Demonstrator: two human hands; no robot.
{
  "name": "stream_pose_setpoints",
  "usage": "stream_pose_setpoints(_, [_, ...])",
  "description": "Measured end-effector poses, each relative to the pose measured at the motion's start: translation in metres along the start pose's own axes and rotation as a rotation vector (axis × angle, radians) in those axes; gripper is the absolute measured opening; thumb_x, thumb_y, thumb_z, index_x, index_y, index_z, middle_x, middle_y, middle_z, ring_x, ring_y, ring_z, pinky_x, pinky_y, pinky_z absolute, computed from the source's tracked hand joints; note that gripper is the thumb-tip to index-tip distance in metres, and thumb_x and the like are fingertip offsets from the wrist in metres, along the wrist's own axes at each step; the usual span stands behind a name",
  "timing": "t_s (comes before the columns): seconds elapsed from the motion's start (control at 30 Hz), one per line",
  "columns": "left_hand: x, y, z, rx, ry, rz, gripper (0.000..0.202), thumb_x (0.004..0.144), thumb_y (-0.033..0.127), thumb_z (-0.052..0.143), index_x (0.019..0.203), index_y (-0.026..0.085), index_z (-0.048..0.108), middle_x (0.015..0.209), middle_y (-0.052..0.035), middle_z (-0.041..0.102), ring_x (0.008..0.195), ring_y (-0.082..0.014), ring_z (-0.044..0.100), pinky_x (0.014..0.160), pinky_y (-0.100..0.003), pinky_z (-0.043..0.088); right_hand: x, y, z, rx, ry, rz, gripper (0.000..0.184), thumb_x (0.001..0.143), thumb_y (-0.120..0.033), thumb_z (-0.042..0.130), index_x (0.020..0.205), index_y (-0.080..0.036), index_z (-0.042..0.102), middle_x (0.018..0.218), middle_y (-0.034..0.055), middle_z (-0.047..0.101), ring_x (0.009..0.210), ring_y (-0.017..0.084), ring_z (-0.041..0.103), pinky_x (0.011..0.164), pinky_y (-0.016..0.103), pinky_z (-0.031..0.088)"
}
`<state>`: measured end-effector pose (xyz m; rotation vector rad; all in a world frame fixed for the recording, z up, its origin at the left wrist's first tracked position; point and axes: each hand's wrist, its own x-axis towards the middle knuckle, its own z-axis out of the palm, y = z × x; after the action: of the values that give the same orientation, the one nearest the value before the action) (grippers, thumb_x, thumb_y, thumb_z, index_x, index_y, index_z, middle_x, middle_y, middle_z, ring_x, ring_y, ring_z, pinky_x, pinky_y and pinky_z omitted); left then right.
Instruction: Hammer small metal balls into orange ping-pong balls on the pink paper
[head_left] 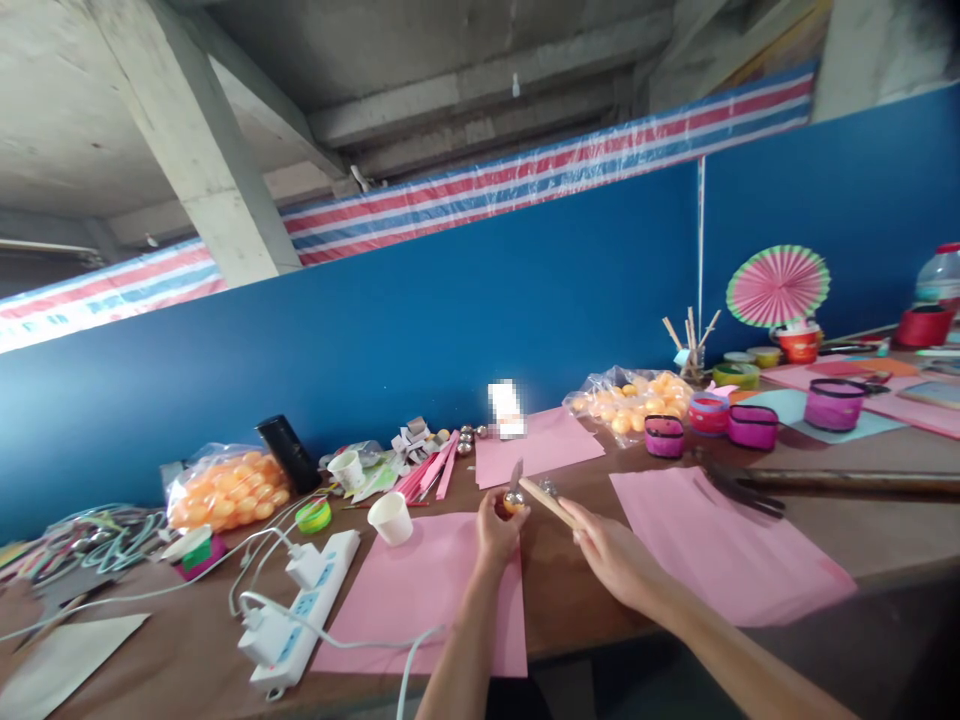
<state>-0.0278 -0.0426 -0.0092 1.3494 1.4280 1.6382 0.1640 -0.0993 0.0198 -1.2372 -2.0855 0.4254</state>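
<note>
The left hand (498,530) is raised just above the brown worktop (585,600), its grip closed around a small orange ball (513,504) pinched at the fingertips; a thin grey piece (516,473) stands up from the ball, too small to tell what it is. The right hand (613,556) is just beside it, grip clamped on the near end of a pale wooden stick (546,500), which slants up and left until its far end meets the ball. Both hands hover between two pink paper sheets: one (427,595) lies under the left forearm, the other (724,545) lies to the right of the right hand. A third pink sheet (536,447) lies farther back, near the blue wall panel (450,330). Left of the hands a white paper cup (391,518) stands upright at the corner of the near sheet, with a white power strip (300,615) and its cables beside it and a green tape roll (313,515) just behind. A clear bag of orange balls (225,490) sits at the far left, and a second bag (630,395) sits to the right behind the hands, next to small pink baskets (664,436). A pink paper fan (778,285) stands open against the wall at the right
</note>
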Motion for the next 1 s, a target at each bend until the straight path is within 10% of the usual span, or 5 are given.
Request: stream_pose_setpoints(1.0, [-0.0001,-0.0018,-0.0014,-0.007,-0.008,0.058,0.033,0.053,0.025,0.071,0.083,0.014,0.061,0.064,-0.0003,0.058,0.055,-0.0098,0.052,0.053,-0.021,0.042,-0.0095,0.0023,-0.0026,-0.043,0.040,-0.087,0.046,0.083,-0.018,0.032,0.129,-0.021,0.034,0.111,0.0071,0.059,0.091,0.018,0.060,0.080,0.033,0.047])
